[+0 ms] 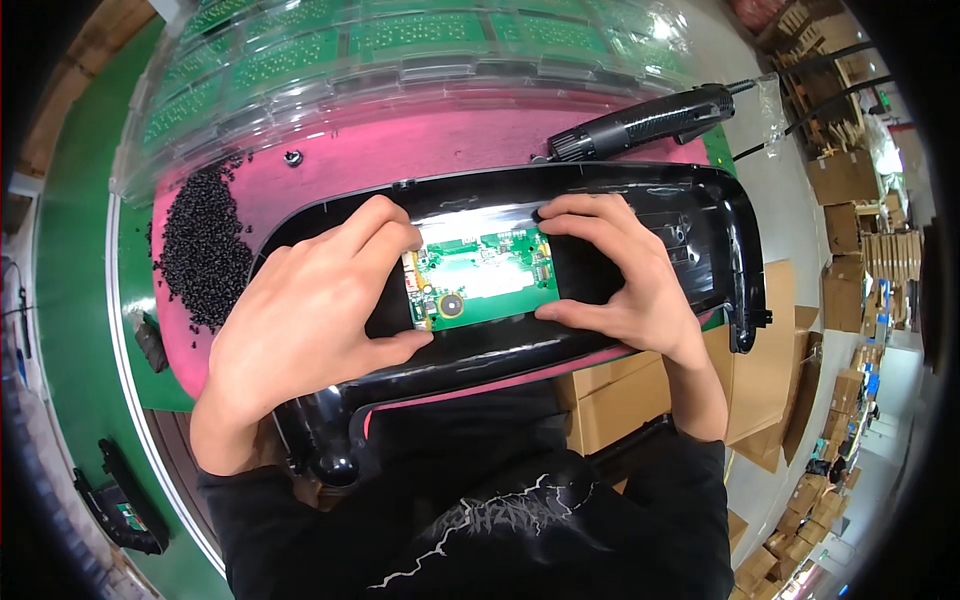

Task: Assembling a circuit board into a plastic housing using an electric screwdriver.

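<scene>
I have both hands on a small green circuit board (484,277) that sits in the middle recess of a long black plastic housing (650,205). My left hand (310,315) pinches the board's left edge, fingers curled over its top corner and thumb pressed under its lower corner. My right hand (620,275) grips the right edge the same way, fingertips at the top corner and thumb at the bottom. The two hands stay apart, with the board between them.

The housing lies across a pink mat (420,150) on the bench, its curved ends reaching toward me. A heap of small black screws (200,250) lies on the mat just left of my left hand. A black electric screwdriver (650,120) rests behind the housing on the right. Clear trays of green boards (400,40) are stacked along the far side.
</scene>
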Tool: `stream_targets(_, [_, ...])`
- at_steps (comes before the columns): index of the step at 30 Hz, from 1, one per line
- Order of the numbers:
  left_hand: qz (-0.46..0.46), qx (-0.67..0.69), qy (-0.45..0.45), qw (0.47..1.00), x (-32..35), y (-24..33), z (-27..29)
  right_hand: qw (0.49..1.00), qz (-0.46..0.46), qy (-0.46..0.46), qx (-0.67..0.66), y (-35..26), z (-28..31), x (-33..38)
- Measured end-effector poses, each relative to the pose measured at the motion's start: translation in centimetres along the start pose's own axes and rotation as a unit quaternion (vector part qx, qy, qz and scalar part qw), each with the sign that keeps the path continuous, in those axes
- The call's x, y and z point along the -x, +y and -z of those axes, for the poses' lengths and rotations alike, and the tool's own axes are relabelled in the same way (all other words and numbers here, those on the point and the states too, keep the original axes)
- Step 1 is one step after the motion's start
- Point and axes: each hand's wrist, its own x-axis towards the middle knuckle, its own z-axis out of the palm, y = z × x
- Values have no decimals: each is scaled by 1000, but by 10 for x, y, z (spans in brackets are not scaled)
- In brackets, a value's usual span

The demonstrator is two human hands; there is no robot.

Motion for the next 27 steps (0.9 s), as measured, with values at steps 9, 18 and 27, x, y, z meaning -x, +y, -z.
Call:
stream_targets(9, [16, 20, 13, 1000, -5, 3, -4, 1000, -3, 9, 13, 3, 0, 1])
stream_targets(18, [13, 18, 18, 1000, -4, 2, -6, 1000, -8, 4, 8, 1, -2, 2])
stream_targets(27, [22, 21, 15, 999, -2, 2, -5, 1000, 1, 9, 16, 1, -3, 0])
